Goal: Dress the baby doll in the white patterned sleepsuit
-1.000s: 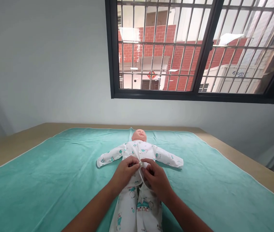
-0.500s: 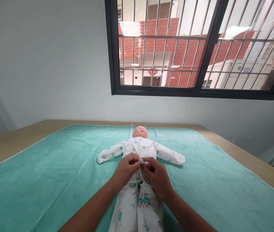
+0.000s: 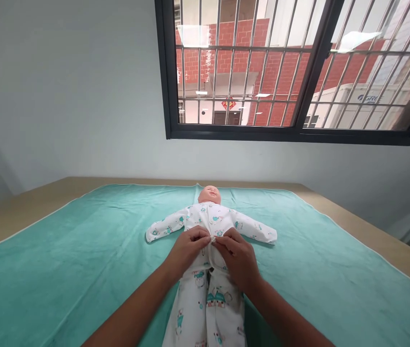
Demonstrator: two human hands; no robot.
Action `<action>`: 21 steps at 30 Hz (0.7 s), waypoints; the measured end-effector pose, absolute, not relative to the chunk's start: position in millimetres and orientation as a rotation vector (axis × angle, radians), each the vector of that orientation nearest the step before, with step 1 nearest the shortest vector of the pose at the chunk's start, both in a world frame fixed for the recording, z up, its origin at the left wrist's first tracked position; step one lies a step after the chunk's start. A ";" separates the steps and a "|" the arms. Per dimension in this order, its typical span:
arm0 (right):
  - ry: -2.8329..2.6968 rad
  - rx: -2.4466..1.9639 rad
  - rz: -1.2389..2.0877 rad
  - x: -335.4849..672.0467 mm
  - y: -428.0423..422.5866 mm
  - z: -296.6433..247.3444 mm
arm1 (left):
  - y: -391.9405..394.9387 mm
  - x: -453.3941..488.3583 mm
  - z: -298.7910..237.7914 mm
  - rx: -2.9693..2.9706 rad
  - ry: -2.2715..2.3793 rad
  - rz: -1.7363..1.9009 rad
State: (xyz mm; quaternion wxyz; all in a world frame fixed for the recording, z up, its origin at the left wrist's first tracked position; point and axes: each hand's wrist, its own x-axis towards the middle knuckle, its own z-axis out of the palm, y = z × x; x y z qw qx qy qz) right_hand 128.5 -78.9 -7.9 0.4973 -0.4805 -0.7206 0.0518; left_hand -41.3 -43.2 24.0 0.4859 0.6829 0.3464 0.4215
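Observation:
A baby doll (image 3: 209, 194) lies on its back in the middle of a teal blanket (image 3: 82, 250), head towards the wall, arms spread. It wears a white printed sleepsuit (image 3: 212, 299). My left hand (image 3: 186, 249) and my right hand (image 3: 236, 258) meet over the doll's belly. Both pinch the front edges of the sleepsuit together at its middle opening, fingertips almost touching. What sits between the fingertips is too small to name.
The blanket covers a light wooden table (image 3: 378, 236) that stands against a pale wall. A barred, dark-framed window (image 3: 291, 72) is above it, with a red brick building outside.
My fingers have shifted slightly up the sleepsuit's front opening, and the view has tilted a little. The doll has stayed in place.

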 end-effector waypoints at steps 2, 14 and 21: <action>-1.711 -1.151 0.166 128.3 -78.0 -8.0 | -44.4 -39.7 23.6 1.698 0.873 1.035; -1.679 -1.180 0.264 128.0 -75.8 -6.6 | -47.7 -36.6 16.6 1.945 0.844 1.108; -1.667 -1.189 0.338 128.9 -78.4 -6.1 | -47.5 -38.2 18.8 1.901 0.830 1.130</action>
